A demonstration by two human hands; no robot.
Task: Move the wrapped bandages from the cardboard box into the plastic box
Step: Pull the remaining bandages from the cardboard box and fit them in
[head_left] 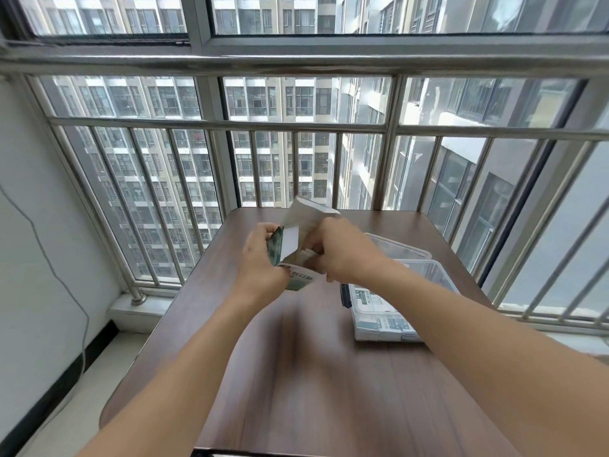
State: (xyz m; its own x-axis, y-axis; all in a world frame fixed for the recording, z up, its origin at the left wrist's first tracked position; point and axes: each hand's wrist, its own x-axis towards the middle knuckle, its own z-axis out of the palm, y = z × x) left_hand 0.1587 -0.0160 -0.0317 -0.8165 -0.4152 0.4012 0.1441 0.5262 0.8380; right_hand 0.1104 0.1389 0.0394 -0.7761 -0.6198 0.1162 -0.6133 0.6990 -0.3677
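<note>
A green and white cardboard box (298, 239) is held up above the far half of the table, its flap open and raised. My left hand (260, 258) grips the box from the left side. My right hand (342, 255) reaches into the open box from the right with curled fingers; what they pinch is hidden inside. The clear plastic box (435, 275) stands to the right on the table, partly behind my right forearm. Several wrapped bandages (382, 321) lie in its near end.
The clear lid (400, 247) lies just behind the plastic box. The brown table (296, 374) reaches to the steel window railing (296, 127). A white wall and a hanging cable (59, 275) are on the left.
</note>
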